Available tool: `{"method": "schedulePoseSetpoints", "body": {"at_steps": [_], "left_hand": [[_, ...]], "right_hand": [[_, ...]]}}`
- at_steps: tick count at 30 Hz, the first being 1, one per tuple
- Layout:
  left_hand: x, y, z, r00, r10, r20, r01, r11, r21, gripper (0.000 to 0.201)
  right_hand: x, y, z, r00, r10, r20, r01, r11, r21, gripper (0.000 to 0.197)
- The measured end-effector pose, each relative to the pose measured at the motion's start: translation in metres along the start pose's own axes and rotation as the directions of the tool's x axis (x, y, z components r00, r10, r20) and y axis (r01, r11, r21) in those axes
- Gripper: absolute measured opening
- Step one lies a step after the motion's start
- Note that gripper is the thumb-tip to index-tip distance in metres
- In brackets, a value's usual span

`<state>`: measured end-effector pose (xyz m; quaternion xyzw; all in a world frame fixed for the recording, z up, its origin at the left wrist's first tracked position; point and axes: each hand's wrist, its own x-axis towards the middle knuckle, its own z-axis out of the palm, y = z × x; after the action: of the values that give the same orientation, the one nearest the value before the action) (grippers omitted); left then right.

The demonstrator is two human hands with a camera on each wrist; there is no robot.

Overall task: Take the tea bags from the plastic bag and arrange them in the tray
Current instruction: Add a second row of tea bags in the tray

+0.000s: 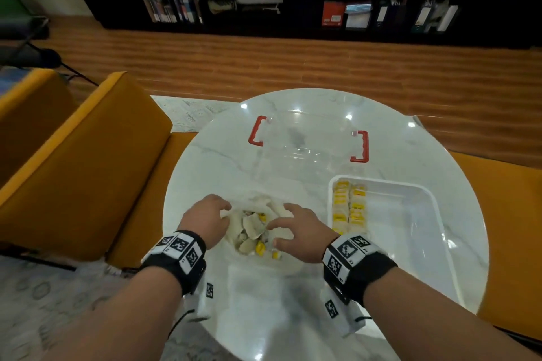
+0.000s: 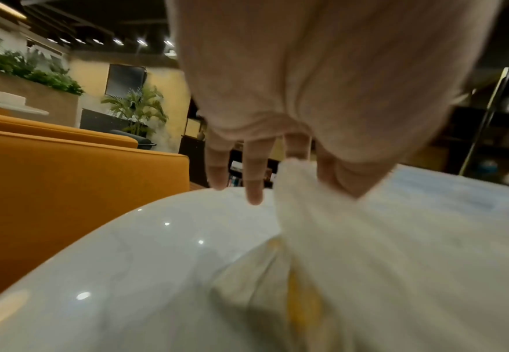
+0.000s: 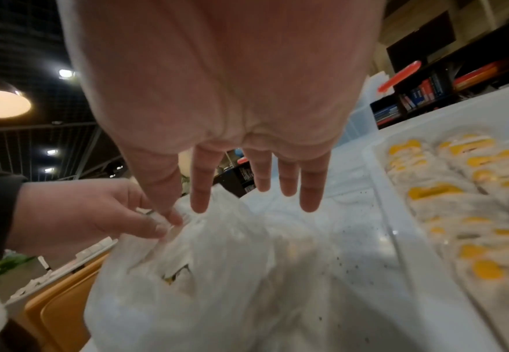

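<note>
The left hand [image 1: 206,218] pinches the rim of the plastic bag [image 1: 281,233] lying between both hands on the worktop [image 1: 211,161], the right hand [image 1: 302,236] hovers spread and empty above its tea bags [image 1: 252,228], and the tray [image 1: 410,214] sits just right of that hand.

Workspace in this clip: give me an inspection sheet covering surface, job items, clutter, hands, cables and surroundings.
Surface: round white marble table, glossy, with lamp reflections.
Job items: plastic bag open near the front edge, tea bags loose inside; tray to its right, with two rows of tea bags already at its left end, the rest bare.
Clutter: clear box with red handles behind the bag.
Hands: left hand pinches the bag's rim; right hand open over the bag's mouth, holding nothing.
Cables: a dark cord hangs below the left wrist band.
Surroundings: orange sofa, wooden floor, dark bookshelves.
</note>
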<state>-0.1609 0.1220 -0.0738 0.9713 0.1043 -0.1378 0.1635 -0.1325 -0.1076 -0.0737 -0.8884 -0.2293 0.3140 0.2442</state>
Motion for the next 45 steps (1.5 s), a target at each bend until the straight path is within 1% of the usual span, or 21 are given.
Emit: {"method": "schedulePoseSetpoints", "body": {"at_steps": [3,5,8,10,13,16,17,18,19,20,21,22,23,24,26,28,31,34,36,40,45], "left_hand": [[-0.004,-0.002,0.004,0.988,0.116,-0.103,-0.122,0.991,-0.055,0.048],[-0.007,-0.001,0.002,0.976,0.183,-0.119,-0.194,0.977,-0.085,0.06],[-0.009,-0.005,-0.005,0.986,0.155,-0.061,-0.161,0.982,-0.101,0.082],[-0.012,-0.007,-0.008,0.991,0.133,-0.032,-0.135,0.99,-0.046,0.09],[-0.014,-0.002,-0.013,0.989,0.145,-0.014,-0.145,0.989,0.037,0.092],[-0.016,0.004,-0.021,0.991,0.13,-0.041,-0.126,0.988,0.085,0.076],[-0.017,0.007,-0.025,0.978,0.166,-0.123,-0.152,0.982,0.11,0.066],[-0.018,0.011,-0.026,0.943,0.227,-0.245,-0.204,0.972,0.118,0.054],[-0.018,0.017,-0.025,0.878,0.295,-0.376,-0.274,0.955,0.11,0.044],[-0.018,0.024,-0.023,0.818,0.357,-0.451,-0.35,0.931,0.103,0.037],[-0.016,0.032,-0.021,0.792,0.405,-0.457,-0.404,0.909,0.106,0.03],[-0.015,0.042,-0.02,0.842,0.406,-0.355,-0.404,0.911,0.084,0.026],[-0.011,0.052,-0.015,0.92,0.339,-0.199,-0.332,0.941,0.066,0.023],[-0.006,0.059,-0.007,0.973,0.227,-0.038,-0.223,0.971,0.082,0.024],[0.005,0.068,0.011,0.989,0.013,0.147,-0.033,0.991,0.13,0.037],[0.015,0.072,0.027,0.982,-0.098,0.161,0.083,0.992,0.097,0.053],[0.029,0.076,0.039,0.977,-0.175,0.122,0.178,0.984,-0.014,0.068],[0.042,0.076,0.043,0.957,-0.205,0.205,0.225,0.971,-0.083,0.093],[0.047,0.076,0.045,0.963,-0.189,0.195,0.195,0.981,-0.012,0.085],[0.05,0.073,0.04,0.985,-0.107,0.138,0.084,0.983,0.161,0.049],[0.056,0.072,0.04,0.972,-0.052,0.228,-0.011,0.963,0.268,0.041]], "right_hand": [[0.012,-0.006,0.011,1.0,0.022,0.016,-0.02,0.996,-0.084,0.056],[0.017,-0.01,0.013,0.995,-0.02,-0.103,0.015,0.998,-0.054,0.063],[0.018,-0.019,0.008,0.945,-0.038,-0.325,0.066,0.995,0.074,0.067],[0.017,-0.025,0.005,0.933,-0.056,-0.355,0.091,0.992,0.083,0.072],[0.016,-0.03,0.002,0.936,-0.089,-0.341,0.117,0.991,0.064,0.075],[0.015,-0.031,-0.001,0.935,-0.09,-0.343,0.121,0.99,0.071,0.076],[0.015,-0.031,-0.002,0.936,-0.09,-0.34,0.121,0.99,0.071,0.076],[0.014,-0.03,-0.002,0.938,-0.091,-0.334,0.122,0.99,0.072,0.077],[0.014,-0.03,-0.003,0.941,-0.09,-0.327,0.12,0.99,0.073,0.078],[0.013,-0.03,-0.004,0.944,-0.085,-0.318,0.114,0.991,0.075,0.079],[0.012,-0.031,-0.005,0.948,-0.079,-0.308,0.107,0.991,0.075,0.079],[0.011,-0.031,-0.007,0.952,-0.075,-0.298,0.099,0.993,0.067,0.079],[0.01,-0.032,-0.008,0.954,-0.072,-0.29,0.091,0.995,0.052,0.08],[0.009,-0.032,-0.01,0.956,-0.071,-0.285,0.085,0.996,0.036,0.08],[0.009,-0.034,-0.013,0.96,-0.078,-0.27,0.083,0.996,0.009,0.081],[0.01,-0.035,-0.015,0.968,-0.081,-0.238,0.082,0.997,-0.006,0.081],[0.011,-0.035,-0.02,0.98,-0.09,-0.178,0.086,0.996,-0.028,0.085],[0.011,-0.031,-0.023,0.983,-0.097,-0.154,0.091,0.995,-0.042,0.087],[0.012,-0.028,-0.024,0.982,-0.097,-0.165,0.092,0.995,-0.034,0.085],[0.011,-0.02,-0.026,0.98,-0.085,-0.182,0.082,0.996,-0.022,0.082],[0.01,-0.013,-0.027,0.979,-0.074,-0.189,0.074,0.997,-0.006,0.085]]}}
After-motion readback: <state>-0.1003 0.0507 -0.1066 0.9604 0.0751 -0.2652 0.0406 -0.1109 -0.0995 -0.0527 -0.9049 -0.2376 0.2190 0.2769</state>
